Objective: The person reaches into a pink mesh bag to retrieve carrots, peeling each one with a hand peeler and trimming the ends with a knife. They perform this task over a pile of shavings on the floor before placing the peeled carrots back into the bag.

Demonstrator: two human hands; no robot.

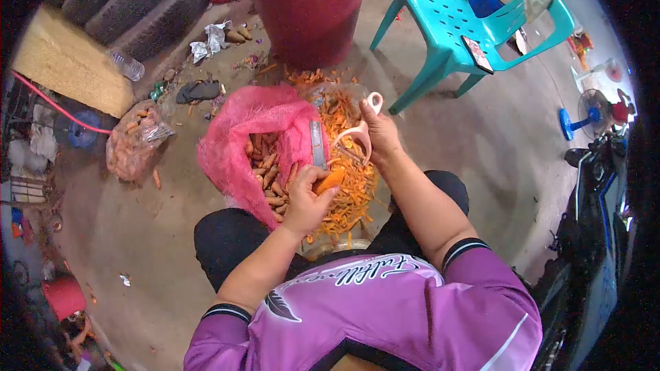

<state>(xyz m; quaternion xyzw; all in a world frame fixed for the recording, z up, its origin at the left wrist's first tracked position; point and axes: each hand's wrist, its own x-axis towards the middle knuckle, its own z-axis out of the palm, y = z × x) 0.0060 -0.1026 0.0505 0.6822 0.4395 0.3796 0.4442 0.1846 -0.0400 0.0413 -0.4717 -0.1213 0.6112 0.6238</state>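
My left hand [307,199] is closed on a bright orange carrot [331,181], held over the edge of a pink mesh sack [237,124]. Inside the sack lie many unpeeled carrots [268,178]. Raised to the right, my right hand [379,130] grips a pale pink peeler [356,139], whose blade end points toward the left hand without touching the carrot. Beneath both hands spreads a heap of orange carrot strips [350,199].
A large red tub [309,14] stands ahead, with a green plastic chair [447,20] bearing a phone [477,53] to its right. At left are a clear bag of carrots [137,141], a dark sandal [199,91] and tires [148,10]. A fan [591,113] stands at right.
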